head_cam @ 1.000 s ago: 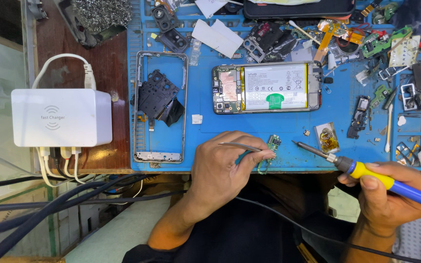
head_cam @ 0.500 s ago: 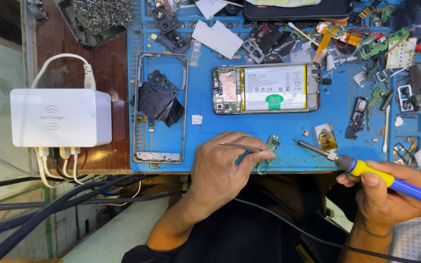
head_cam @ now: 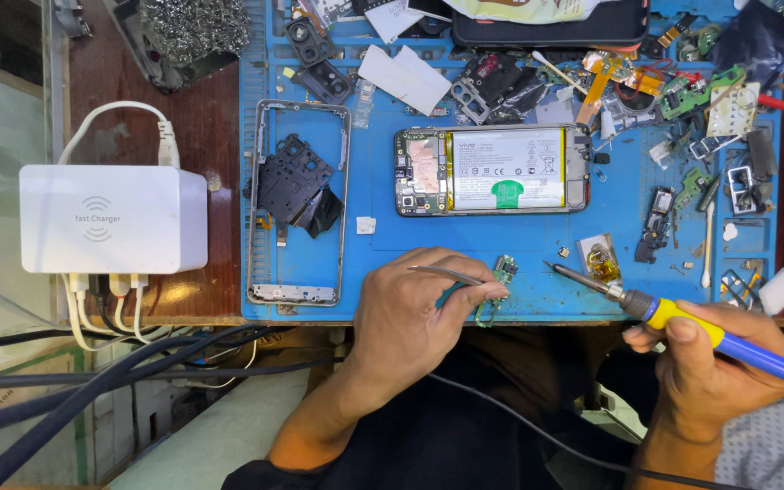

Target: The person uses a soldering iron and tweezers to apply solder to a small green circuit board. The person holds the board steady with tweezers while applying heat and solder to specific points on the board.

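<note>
The left hand (head_cam: 410,318) pinches a pair of metal tweezers (head_cam: 446,273) between thumb and fingers, and the tweezer tips press a small green circuit board (head_cam: 499,277) down onto the blue work mat (head_cam: 501,227) at its near edge. The fingers are curled tight around the tool, with the board lying just past the fingertips. To the right of that grip, the right hand (head_cam: 710,363) is closed around the yellow and blue handle of a soldering iron (head_cam: 682,318), held like a pen; its metal tip points left toward the small board but stays a little apart from it.

Just beyond the iron's tip sits a small square pad holding an amber blob (head_cam: 599,259). Farther from the left hand, straight up the mat, lies an opened phone (head_cam: 492,170) with its white battery and green board exposed. Left of the pinch, an empty phone frame (head_cam: 297,204) rests on the mat with a black inner plate lying across it. Farther left, off the mat on the wooden bench, stands a white charger box (head_cam: 112,220) with white cables plugged into it. Well beyond the right hand, loose phone parts and small boards (head_cam: 700,109) are scattered over the far right corner of the mat.
</note>
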